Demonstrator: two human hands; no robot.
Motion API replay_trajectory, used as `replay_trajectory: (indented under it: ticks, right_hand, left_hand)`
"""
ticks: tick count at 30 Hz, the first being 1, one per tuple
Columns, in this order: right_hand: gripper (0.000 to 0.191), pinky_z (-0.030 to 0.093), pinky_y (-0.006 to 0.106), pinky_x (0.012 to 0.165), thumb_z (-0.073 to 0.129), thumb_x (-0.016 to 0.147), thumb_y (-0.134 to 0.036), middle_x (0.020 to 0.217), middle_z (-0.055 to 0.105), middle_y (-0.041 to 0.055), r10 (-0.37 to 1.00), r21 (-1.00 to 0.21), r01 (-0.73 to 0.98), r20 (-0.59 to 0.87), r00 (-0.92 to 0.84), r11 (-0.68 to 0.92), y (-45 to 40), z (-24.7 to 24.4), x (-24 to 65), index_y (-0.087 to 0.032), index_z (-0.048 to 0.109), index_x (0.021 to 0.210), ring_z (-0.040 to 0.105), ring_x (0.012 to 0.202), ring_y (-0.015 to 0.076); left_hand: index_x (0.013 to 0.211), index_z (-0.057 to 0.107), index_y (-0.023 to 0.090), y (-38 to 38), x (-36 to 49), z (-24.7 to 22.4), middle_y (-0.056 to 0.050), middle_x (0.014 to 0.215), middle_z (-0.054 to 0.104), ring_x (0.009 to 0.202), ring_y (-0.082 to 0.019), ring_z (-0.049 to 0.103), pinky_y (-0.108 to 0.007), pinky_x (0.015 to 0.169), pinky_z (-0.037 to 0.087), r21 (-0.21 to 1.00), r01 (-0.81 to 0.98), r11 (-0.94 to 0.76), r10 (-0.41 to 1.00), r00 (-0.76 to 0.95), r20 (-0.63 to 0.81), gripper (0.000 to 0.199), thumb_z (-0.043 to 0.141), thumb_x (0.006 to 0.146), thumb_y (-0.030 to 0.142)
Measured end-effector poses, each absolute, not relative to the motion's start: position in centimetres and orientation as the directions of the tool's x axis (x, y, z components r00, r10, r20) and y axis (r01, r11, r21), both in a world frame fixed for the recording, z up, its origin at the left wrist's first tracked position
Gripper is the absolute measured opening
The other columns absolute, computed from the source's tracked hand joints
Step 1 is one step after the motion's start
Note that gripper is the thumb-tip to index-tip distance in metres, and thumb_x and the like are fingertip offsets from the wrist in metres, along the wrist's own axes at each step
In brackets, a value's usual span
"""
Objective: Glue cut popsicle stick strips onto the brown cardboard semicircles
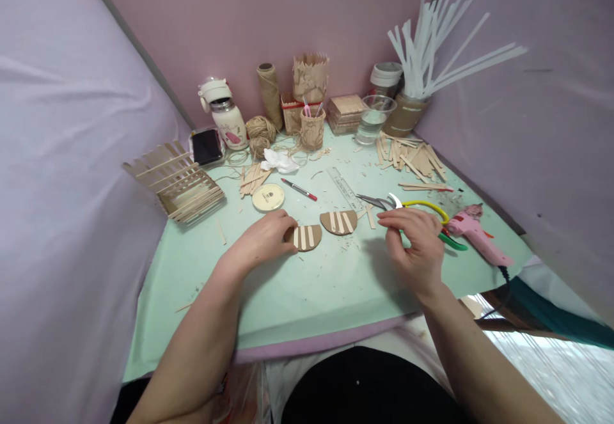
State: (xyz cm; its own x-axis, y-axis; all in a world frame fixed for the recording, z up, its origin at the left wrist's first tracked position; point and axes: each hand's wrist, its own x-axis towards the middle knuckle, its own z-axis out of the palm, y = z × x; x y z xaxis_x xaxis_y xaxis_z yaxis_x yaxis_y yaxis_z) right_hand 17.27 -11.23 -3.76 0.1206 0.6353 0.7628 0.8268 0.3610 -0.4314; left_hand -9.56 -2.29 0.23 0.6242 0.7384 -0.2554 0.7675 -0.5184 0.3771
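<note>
My left hand [271, 235] has its thumb and fingers closed on the left edge of a cardboard half-disc [316, 237], which lies flat with short wooden strips across it. Just to its right lies a second cardboard half-disc [325, 222], also striped with wooden strips; no hand touches it. My right hand [416, 245] hovers over the table with bent fingers apart from the thumb, and I see nothing held in it. Behind that hand lie scissors or pliers [378, 202] and a tool with a yellow handle [426, 205], partly hidden. A clear ruler [343, 187] lies beyond the half-discs.
A pink glue gun [480, 235] with a cord lies at the right. Loose craft sticks [417, 158] are piled behind it, near a cup of water [371, 123]. A stick basket [187, 194] stands left. A round lid [267, 197] and red marker [300, 189] lie mid-table.
</note>
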Motion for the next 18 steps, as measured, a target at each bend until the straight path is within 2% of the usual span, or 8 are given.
replay_trajectory:
  ticks: [3, 5, 7, 9, 12, 14, 16, 18]
  right_hand:
    - [0.02, 0.042, 0.045, 0.088, 0.055, 0.085, -0.008, 0.087, 0.076, 0.0023, 0.638, -0.437, 0.824, 0.76, 0.124, 0.361, -11.3, -3.6, 17.3, -0.024, 0.066, 0.083, 0.067, 0.089, 0.0238]
    - [0.02, 0.042, 0.045, 0.089, 0.055, 0.086, -0.009, 0.087, 0.075, 0.0024, 0.651, -0.476, 0.798, 0.746, 0.144, 0.37, -11.6, -3.3, 16.9, -0.025, 0.066, 0.083, 0.067, 0.089, 0.0237]
    - [0.018, 0.045, 0.043, 0.089, 0.054, 0.088, -0.012, 0.09, 0.075, 0.003, 0.711, -0.577, 0.725, 0.681, 0.173, 0.376, -12.0, -2.8, 16.0, -0.025, 0.066, 0.087, 0.067, 0.091, 0.0233]
    - [0.016, 0.049, 0.038, 0.086, 0.054, 0.09, -0.017, 0.096, 0.073, 0.0039, 0.832, -0.715, 0.608, 0.533, 0.155, 0.345, -12.5, -2.3, 14.8, -0.025, 0.066, 0.096, 0.067, 0.093, 0.0218]
    - [0.017, 0.052, 0.03, 0.074, 0.054, 0.093, -0.03, 0.099, 0.072, 0.0041, 0.973, -0.885, 0.423, 0.228, 0.031, 0.194, -12.9, -1.9, 12.7, -0.023, 0.064, 0.105, 0.067, 0.085, 0.0182]
    - [0.02, 0.052, 0.028, 0.071, 0.053, 0.095, -0.035, 0.094, 0.071, 0.0031, 0.994, -0.934, 0.341, 0.107, -0.016, 0.106, -12.8, -1.9, 11.7, -0.021, 0.063, 0.103, 0.066, 0.08, 0.0166]
    - [0.02, 0.05, 0.026, 0.069, 0.051, 0.095, -0.036, 0.086, 0.068, 0.0013, 0.996, -0.937, 0.34, 0.081, -0.02, 0.083, -12.5, -2.2, 11.2, -0.02, 0.063, 0.097, 0.063, 0.077, 0.0154]
    - [0.022, 0.048, 0.024, 0.065, 0.048, 0.097, -0.034, 0.077, 0.065, -0.0006, 0.994, -0.89, 0.443, 0.112, -0.016, 0.107, -12.2, -2.5, 11.2, -0.02, 0.061, 0.087, 0.06, 0.07, 0.0139]
  left_hand:
    - [0.091, 0.064, 0.019, -2.4, -9.7, 0.7, -0.008, 0.096, 0.062, 0.09, -0.025, 0.06, -0.036, 0.077, 0.046, 0.4, 0.761, -0.51, 0.756, 0.619, -0.213, 0.019, 0.062, 0.079, 0.034]
    - [0.102, 0.063, 0.019, -2.6, -9.7, 1.1, -0.008, 0.103, 0.063, 0.096, -0.025, 0.06, -0.037, 0.081, 0.047, 0.449, 0.734, -0.51, 0.783, 0.612, -0.112, 0.025, 0.063, 0.081, 0.034]
    - [0.11, 0.06, 0.02, -3.0, -9.4, 1.4, -0.008, 0.11, 0.064, 0.102, -0.024, 0.061, -0.036, 0.085, 0.048, 0.519, 0.668, -0.534, 0.793, 0.608, 0.033, 0.031, 0.064, 0.083, 0.035]
    - [0.113, 0.058, 0.021, -3.4, -8.8, 1.4, -0.008, 0.113, 0.065, 0.104, -0.022, 0.061, -0.035, 0.088, 0.049, 0.56, 0.584, -0.588, 0.774, 0.607, 0.181, 0.035, 0.067, 0.084, 0.037]
    - [0.114, 0.057, 0.02, -4.2, -7.7, 0.8, -0.01, 0.112, 0.066, 0.105, -0.023, 0.062, -0.036, 0.091, 0.05, 0.497, 0.502, -0.708, 0.695, 0.622, 0.361, 0.037, 0.069, 0.084, 0.038]
    - [0.114, 0.056, 0.018, -4.6, -7.0, 0.1, -0.012, 0.109, 0.067, 0.103, -0.024, 0.063, -0.038, 0.088, 0.052, 0.414, 0.452, -0.79, 0.611, 0.634, 0.474, 0.038, 0.069, 0.084, 0.039]
    - [0.114, 0.055, 0.017, -4.9, -6.4, -0.5, -0.013, 0.106, 0.068, 0.099, -0.025, 0.064, -0.038, 0.085, 0.053, 0.346, 0.415, -0.841, 0.541, 0.645, 0.54, 0.036, 0.067, 0.086, 0.035]
    - [0.117, 0.054, 0.017, -5.3, -6.0, -0.9, -0.013, 0.104, 0.068, 0.096, -0.025, 0.065, -0.038, 0.081, 0.054, 0.312, 0.409, -0.858, 0.514, 0.661, 0.547, 0.035, 0.065, 0.087, 0.032]
